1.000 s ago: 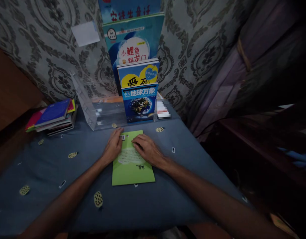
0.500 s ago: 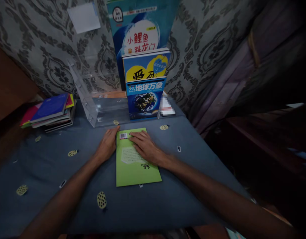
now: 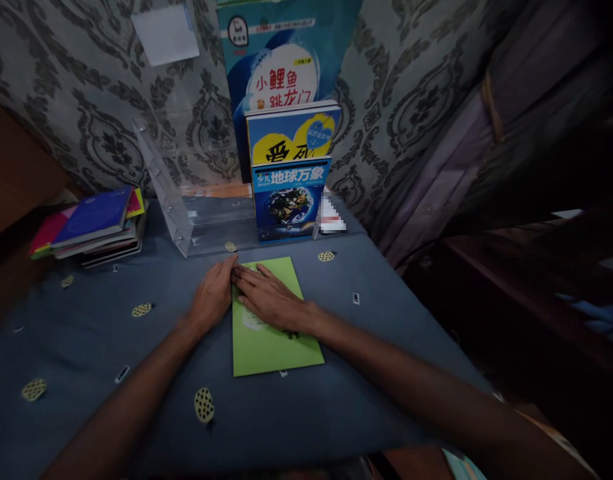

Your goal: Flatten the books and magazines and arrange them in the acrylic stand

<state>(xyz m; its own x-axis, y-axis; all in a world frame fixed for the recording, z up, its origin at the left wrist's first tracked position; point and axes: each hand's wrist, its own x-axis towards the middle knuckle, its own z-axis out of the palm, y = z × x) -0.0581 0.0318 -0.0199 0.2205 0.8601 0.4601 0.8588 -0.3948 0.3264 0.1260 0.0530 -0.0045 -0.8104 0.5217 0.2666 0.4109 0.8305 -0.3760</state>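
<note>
A thin green book (image 3: 279, 350) lies flat on the cloth-covered table, its printed back cover facing up. My right hand (image 3: 269, 297) lies flat across its upper part, fingers stretched toward the top left corner and covering the barcode and part of the printed text. At the book's upper left edge, my left hand (image 3: 214, 290) is closed on the edge, with its fingertips near the corner and right up against those of the right hand. Some of the left fingers are hidden from view.
Behind the book, a clear acrylic stand (image 3: 169, 200) holds a blue earth book (image 3: 289, 203), a yellow-and-blue book (image 3: 261, 130) and a tall teal book (image 3: 236, 73). A stack of books (image 3: 94, 217) sits at the left. The patterned table cloth (image 3: 156, 413) reaches the table's right edge.
My right hand has slid left across the cover to the book's upper left edge, now covering the barcode. My left hand and the book have stayed nearly in place.
</note>
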